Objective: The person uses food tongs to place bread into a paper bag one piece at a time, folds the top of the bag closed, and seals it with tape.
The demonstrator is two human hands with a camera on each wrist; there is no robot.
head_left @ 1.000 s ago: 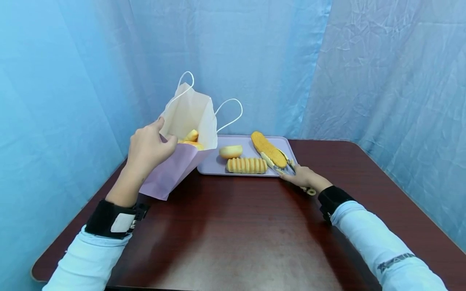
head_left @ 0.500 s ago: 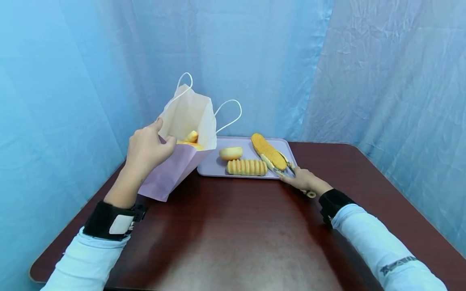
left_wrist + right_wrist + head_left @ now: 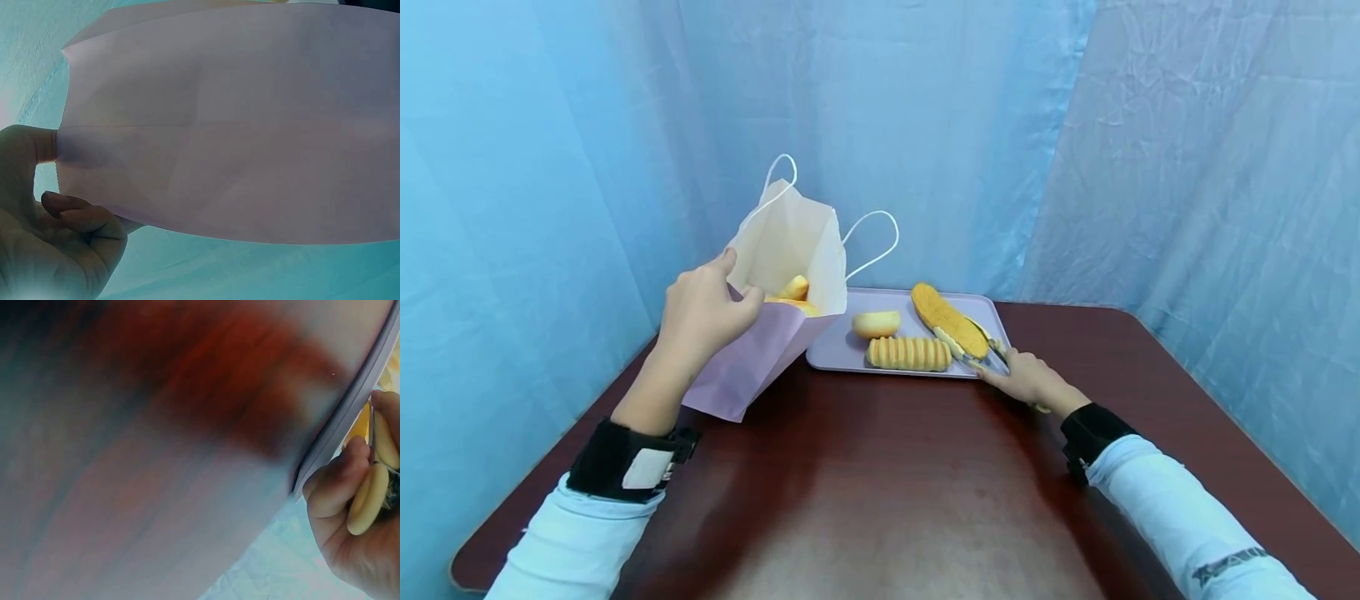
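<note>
My left hand (image 3: 707, 304) pinches the near rim of a lilac paper bag (image 3: 737, 367) with white handles. The bag leans, its mouth facing me, and bread (image 3: 793, 289) shows inside. In the left wrist view, the thumb and curled fingers are at the edge of the bag (image 3: 231, 137). On the right, my right hand (image 3: 1026, 377) grips food tongs (image 3: 1000, 352) with cream handle parts (image 3: 369, 499). The tongs' tips lie along both sides of a long golden bread loaf (image 3: 950, 321) on the lilac tray (image 3: 842, 357). How firmly they clamp it I cannot tell.
Also on the tray are a small round bun (image 3: 876, 323) and a ridged bread roll (image 3: 910, 354), left of the long loaf. The dark wooden table (image 3: 880, 483) stretches out in front. Blue curtains (image 3: 925, 125) hang behind and at both sides.
The long loaf and the tongs' tips have shifted slightly left on the tray. The whole head view has tilted a little. My left hand keeps its hold on the bag.
</note>
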